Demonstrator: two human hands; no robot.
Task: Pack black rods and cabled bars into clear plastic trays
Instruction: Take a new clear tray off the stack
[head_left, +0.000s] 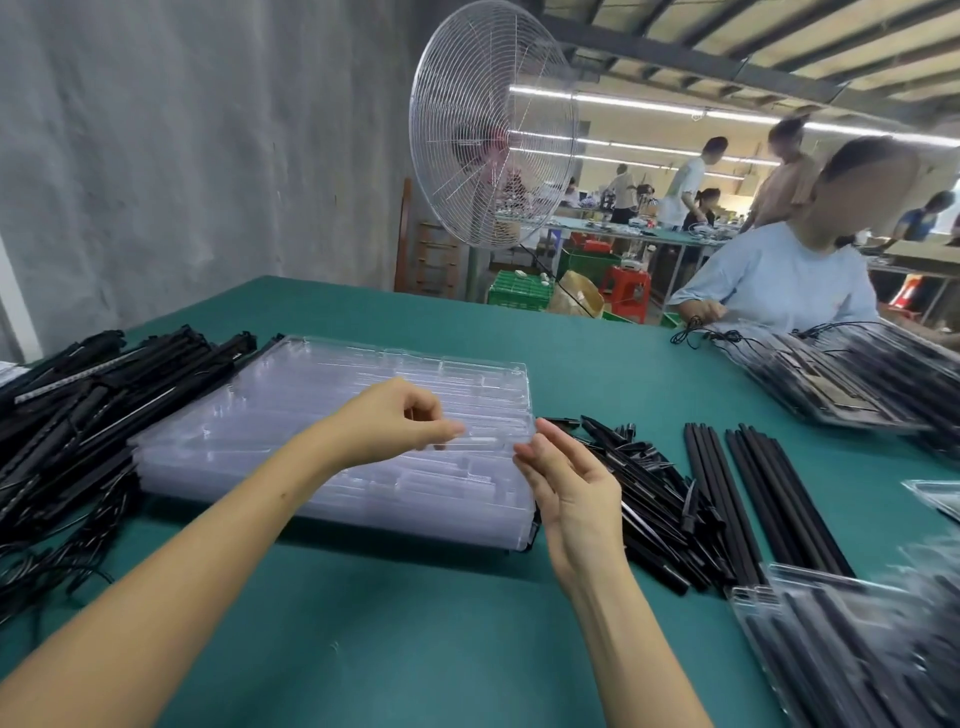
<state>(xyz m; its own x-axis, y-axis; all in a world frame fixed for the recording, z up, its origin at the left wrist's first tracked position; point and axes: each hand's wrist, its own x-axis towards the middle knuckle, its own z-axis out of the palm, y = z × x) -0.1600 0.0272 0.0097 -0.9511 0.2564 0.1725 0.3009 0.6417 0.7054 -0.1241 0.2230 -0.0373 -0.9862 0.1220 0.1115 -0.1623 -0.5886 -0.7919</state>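
A stack of clear plastic trays lies on the green table in front of me. My left hand hovers over its right part, thumb and fingers pinched at the top tray's surface. My right hand is at the stack's right edge, fingers apart, fingertips touching the tray rim. A heap of black cabled bars lies left of the stack. Short black pieces are piled right of it, with long black rods beside them.
Filled trays lie at the near right and far right. A person in a light blue shirt sits across the table. A large standing fan is behind the table's far edge.
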